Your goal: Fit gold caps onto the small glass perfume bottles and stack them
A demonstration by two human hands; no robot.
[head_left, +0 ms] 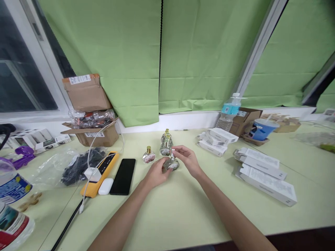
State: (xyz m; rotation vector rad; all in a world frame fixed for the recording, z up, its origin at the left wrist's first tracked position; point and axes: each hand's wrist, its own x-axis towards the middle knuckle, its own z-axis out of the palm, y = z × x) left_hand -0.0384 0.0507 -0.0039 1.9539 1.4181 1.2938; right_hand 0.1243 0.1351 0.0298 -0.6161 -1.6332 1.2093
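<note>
"Item one, at your fingers?"

"One glass bottle [173, 164], in front of me, above or on the desk [188, 216]; contact hidden. Left fingers [160, 163]: curled around its body, presumably to steady it. Right fingers [180, 149]: narrow, pinching its top, perhaps because the slim part suits a fingertip hold. Cap or neck: cannot tell."

"Next outward?"

"One gold-topped bottle [149, 157], upright, standing apart to the left. Row of bottles [166, 149], just behind, apparently lined up to save room."

"Farther?"

"One black phone [123, 177], left, lying flat. White boxes [267, 177], right, overlapping, seemingly pushed aside for working space."
</note>
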